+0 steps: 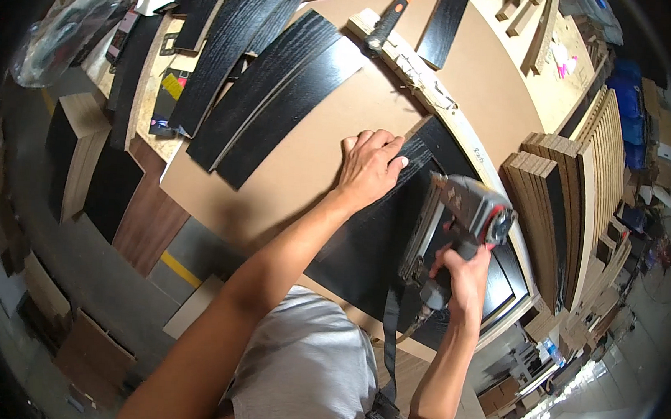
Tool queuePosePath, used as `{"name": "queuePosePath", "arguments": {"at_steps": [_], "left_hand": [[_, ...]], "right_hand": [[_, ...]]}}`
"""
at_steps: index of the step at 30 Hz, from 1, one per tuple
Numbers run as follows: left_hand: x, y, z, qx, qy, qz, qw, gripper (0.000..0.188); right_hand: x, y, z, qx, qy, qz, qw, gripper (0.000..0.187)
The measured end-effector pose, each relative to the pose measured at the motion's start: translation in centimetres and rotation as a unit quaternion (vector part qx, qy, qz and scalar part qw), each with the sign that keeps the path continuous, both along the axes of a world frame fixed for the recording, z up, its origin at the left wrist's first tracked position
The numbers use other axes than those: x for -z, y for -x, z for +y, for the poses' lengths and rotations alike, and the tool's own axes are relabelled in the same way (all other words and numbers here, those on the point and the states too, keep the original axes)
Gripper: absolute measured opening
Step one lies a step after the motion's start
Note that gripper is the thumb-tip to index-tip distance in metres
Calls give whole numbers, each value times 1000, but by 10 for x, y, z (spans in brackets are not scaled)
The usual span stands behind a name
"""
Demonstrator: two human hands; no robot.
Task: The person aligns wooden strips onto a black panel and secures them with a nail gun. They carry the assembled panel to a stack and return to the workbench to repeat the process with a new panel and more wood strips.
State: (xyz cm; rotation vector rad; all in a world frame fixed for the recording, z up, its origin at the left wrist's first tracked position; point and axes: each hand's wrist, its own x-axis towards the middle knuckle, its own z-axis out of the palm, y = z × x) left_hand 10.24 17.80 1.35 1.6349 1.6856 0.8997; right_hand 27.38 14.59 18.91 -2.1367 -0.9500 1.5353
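Observation:
My right hand (463,283) is wrapped round the handle of a grey and black nail gun (474,206), an air fitting at the handle's lower end. The tool is over a black wood-grain panel (364,246) lying on a brown board. Bent fingers of my left hand (370,165) press at the panel's left edge, the thumb on its black surface; what lies under the palm is hidden. Along the panel's right side runs a pale wooden strip (471,145). Two black curved slats (281,91) lie left of my left hand.
A hammer with an orange handle (393,17) lies across the strip's far end. More black slats (230,42) cover the far left. Stacked curved wooden pieces (559,200) stand at the right. A dark strap (391,336) hangs before me. The brown board (199,182) extends leftward.

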Motion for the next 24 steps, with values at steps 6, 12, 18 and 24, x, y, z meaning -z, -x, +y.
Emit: {"name": "queuePosePath", "arguments": {"at_steps": [6,12,18,24], "left_hand": [[-2,0,2,-5,9,3,1000,34],[-1,0,3,-9,5,4,1000,34],[1,-1,3,-11,-8,2,1000,34],[-6,3,-1,-6,6,6,1000,34]], "right_hand": [[1,14,31,-23,19,7,1000,37],[11,14,34,-58,12,9,998,34],[11,16,40,-70,23,-20,997,31],[17,17,34,-74,-12,-36,997,12]]}}
